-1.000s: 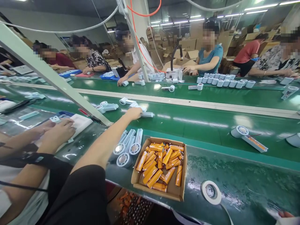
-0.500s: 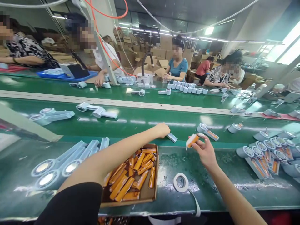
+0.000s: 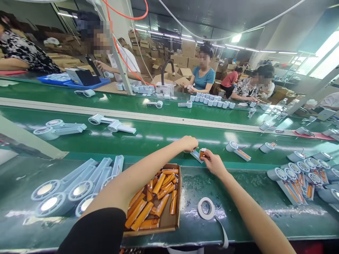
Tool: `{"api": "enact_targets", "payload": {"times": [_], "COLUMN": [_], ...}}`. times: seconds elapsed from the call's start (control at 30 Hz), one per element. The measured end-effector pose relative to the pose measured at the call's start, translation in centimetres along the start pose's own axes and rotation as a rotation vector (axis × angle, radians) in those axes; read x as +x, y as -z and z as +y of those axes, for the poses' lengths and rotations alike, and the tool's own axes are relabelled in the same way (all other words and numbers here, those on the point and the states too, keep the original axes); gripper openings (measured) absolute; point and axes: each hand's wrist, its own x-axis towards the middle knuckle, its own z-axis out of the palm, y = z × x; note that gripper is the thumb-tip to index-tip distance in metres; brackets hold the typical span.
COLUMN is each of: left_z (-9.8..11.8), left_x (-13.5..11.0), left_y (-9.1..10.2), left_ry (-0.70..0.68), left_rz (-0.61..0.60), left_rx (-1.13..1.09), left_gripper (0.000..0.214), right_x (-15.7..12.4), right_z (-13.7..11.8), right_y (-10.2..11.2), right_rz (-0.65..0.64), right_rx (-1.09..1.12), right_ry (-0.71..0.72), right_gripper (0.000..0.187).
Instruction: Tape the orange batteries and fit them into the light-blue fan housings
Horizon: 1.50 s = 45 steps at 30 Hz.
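Observation:
My left hand is closed around a light blue handheld fan housing. The housing's open handle sticks out toward the right, and its head is hidden behind the hand. Between the fingers of my right hand is an orange-wrapped battery with a bit of white on its end. The battery is right at the handle's end; whether they touch I cannot tell. Below my left forearm, a cardboard tray holds several more orange batteries. A roll of white tape lies on the bench, its loose strip hanging over the front edge.
Several fan housings lie at the left of the bench. At the right is a pile of housings with batteries in their handles. More fan parts rest on the green conveyor. Co-workers sit across the line beyond a metal post.
My right hand has moved left with the battery, up to the housing in my left hand. My left hand has shifted slightly right. Across the line, a co-worker has lifted a fan part.

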Motion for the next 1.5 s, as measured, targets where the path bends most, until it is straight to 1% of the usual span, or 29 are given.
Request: {"api": "enact_targets", "payload": {"times": [0.1,0.2,0.33,0.4,0.43,0.5,0.6,0.67,0.73,0.8,0.87,0.93,1.0,1.03,1.1,1.17,1.2,1.23,1.27,1.3,1.33,1.37,1.4,1.43,1.5], "left_z": [-0.1,0.5,1.7,2.2,2.5,3.4,5.4,7.1,8.6,9.5,9.8,9.3,8.7,8.5,8.6,9.5,10.4,11.4,12.5,13.6,14.6,15.4,16.1,16.6,16.9], "left_x": [-0.3,-0.5,-0.4,-0.3,-0.3,-0.3,-0.3,-0.2,-0.1,-0.1,-0.2,-0.2,-0.1,-0.2,-0.7,-2.2,-3.4,-4.9,-6.6,-8.5,-10.4,-12.2,-13.8,-15.1,-16.6], "left_y": [0.7,0.8,0.8,1.1,1.2,1.4,1.2,0.8,0.4,0.2,0.3,0.6,1.1,1.3,1.4,0.9,0.4,-0.3,-1.2,-2.3,-3.3,-4.4,-5.4,-6.4,-7.8], "left_ry": [0.080,0.152,0.226,0.243,0.243,0.228,0.185,0.165,0.157,0.162,0.190,0.238,0.290,0.307,0.314,0.290,0.243,0.152,0.020,-0.160,-0.338,-0.464,-0.529,-0.530,-0.443], "left_rz": [-0.020,-0.010,-0.014,-0.023,-0.027,-0.030,-0.031,-0.019,-0.002,0.011,0.031,0.072,0.118,0.132,0.144,0.154,0.161,0.168,0.170,0.169,0.168,0.176,0.191,0.209,0.235], "left_rx": [-0.025,-0.053,-0.073,-0.072,-0.071,-0.072,-0.075,-0.065,-0.044,-0.020,0.001,0.018,0.025,0.023,0.011,0.001,-0.004,-0.009,-0.016,-0.025,-0.031,-0.025,-0.006,0.022,0.072], "left_gripper": [0.016,0.020,0.018,0.022,0.024,0.026,0.027,0.028,0.028,0.029,0.031,0.035,0.038,0.039,0.044,0.051,0.052,0.049,0.042,0.032,0.025,0.024,0.026,0.026,0.027], "right_x": [0.0,1.2,3.2,3.3,2.9,1.1,-2.6,-4.2,-4.4,-3.7,-3.3,-4.1,-6.8,-8.7,-13.4,-18.3,-20.5,-22.4,-23.8,-24.8,-25.4,-25.7,-25.8,-25.8,-26.0], "right_z": [-1.5,-3.4,-4.8,-4.8,-4.7,-4.5,-4.1,-3.8,-3.6,-3.5,-3.5,-3.6,-3.6,-3.5,-3.2,-2.9,-2.9,-2.9,-2.9,-2.9,-2.9,-2.9,-2.8,-2.7,-2.9], "right_y": [0.8,0.6,0.2,0.5,0.8,1.1,0.6,0.1,0.2,1.1,2.7,4.4,5.3,5.3,4.5,2.7,1.7,0.6,-0.3,-1.2,-1.9,-2.3,-2.6,-2.6,-2.5], "right_rz": [-0.084,-0.174,-0.280,-0.309,-0.315,-0.301,-0.216,-0.152,-0.112,-0.089,-0.036,0.044,0.084,0.071,0.026,0.021,0.036,0.059,0.085,0.111,0.142,0.175,0.207,0.229,0.234], "right_rx": [-0.217,-0.394,-0.523,-0.547,-0.549,-0.540,-0.512,-0.492,-0.465,-0.434,-0.406,-0.381,-0.350,-0.325,-0.248,-0.164,-0.137,-0.130,-0.143,-0.167,-0.197,-0.226,-0.244,-0.243,-0.173], "right_ry": [-0.038,-0.087,-0.139,-0.148,-0.145,-0.124,-0.097,-0.112,-0.133,-0.147,-0.155,-0.161,-0.158,-0.149,-0.117,-0.095,-0.097,-0.103,-0.110,-0.112,-0.109,-0.102,-0.092,-0.080,-0.041], "right_gripper": [0.041,0.045,0.048,0.049,0.051,0.052,0.048,0.046,0.040,0.032,0.032,0.036,0.036,0.032,0.022,0.015,0.016,0.019,0.022,0.022,0.017,0.011,0.010,0.016,0.028]}}
